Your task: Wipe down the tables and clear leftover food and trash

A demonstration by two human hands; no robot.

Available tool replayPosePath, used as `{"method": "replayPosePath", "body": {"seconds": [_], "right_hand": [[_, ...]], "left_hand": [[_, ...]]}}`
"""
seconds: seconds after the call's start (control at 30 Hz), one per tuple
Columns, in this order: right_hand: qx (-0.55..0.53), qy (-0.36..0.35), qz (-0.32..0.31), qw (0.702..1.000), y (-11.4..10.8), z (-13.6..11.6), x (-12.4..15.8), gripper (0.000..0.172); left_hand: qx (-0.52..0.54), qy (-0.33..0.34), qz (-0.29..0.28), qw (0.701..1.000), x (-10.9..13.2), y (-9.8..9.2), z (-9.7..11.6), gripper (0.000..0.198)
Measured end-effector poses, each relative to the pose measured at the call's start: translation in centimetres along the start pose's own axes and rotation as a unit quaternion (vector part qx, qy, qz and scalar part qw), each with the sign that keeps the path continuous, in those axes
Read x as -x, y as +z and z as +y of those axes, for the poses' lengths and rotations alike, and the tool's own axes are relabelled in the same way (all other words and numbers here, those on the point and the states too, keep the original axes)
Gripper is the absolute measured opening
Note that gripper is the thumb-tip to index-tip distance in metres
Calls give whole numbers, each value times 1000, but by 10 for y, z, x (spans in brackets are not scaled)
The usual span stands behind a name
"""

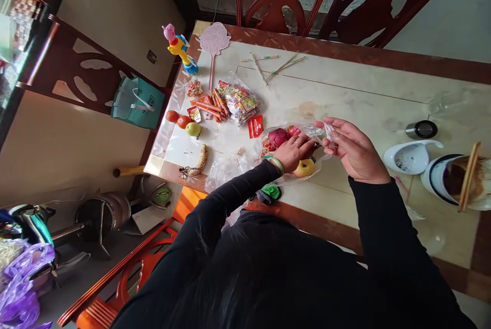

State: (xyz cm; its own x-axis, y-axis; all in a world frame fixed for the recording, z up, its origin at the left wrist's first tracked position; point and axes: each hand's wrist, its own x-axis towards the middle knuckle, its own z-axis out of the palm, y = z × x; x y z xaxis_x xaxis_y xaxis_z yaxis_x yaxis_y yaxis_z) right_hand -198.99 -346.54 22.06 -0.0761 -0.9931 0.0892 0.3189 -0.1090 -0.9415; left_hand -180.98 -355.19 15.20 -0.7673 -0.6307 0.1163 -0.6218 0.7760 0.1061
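A clear plastic bag (284, 181) lies on the table near its front edge, with fruit inside. In it I see a dark red dragon fruit (277, 138), a yellow apple (305, 168) and a red fruit at the far side. My left hand (292, 153), with a green bangle at the wrist, rests over the fruit with its fingers stretched out; the fingertips are partly covered by plastic. My right hand (355, 152) pinches the gathered rim of the bag between thumb and fingers, holding it up on the right side.
Left on the table (345, 83) are tomatoes (184, 121), a green fruit (193, 129), a spotted banana (200, 160), snack packets (241, 101) and a fly swatter (215, 40). Chopsticks lie at the back. At right stand a metal cup (421, 129), a white dish (406, 158) and bowls (441, 178).
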Motion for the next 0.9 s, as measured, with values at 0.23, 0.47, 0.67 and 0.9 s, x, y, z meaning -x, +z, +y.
{"method": "replayPosePath", "body": {"seconds": [0.23,0.47,0.67,0.9], "right_hand": [[7,-10,-25,1000,-6,3,-3,43],[10,-23,-31,999,-10,4,-5,43],[14,-22,-30,999,-5,3,-7,39],[9,-15,-34,999,-2,3,-7,39]], "left_hand": [[-35,48,-23,998,27,-7,-6,70],[15,-43,58,997,74,-16,-28,79],[23,-125,122,984,73,-27,-57,75],[8,-144,52,988,80,-28,-68,67]]}}
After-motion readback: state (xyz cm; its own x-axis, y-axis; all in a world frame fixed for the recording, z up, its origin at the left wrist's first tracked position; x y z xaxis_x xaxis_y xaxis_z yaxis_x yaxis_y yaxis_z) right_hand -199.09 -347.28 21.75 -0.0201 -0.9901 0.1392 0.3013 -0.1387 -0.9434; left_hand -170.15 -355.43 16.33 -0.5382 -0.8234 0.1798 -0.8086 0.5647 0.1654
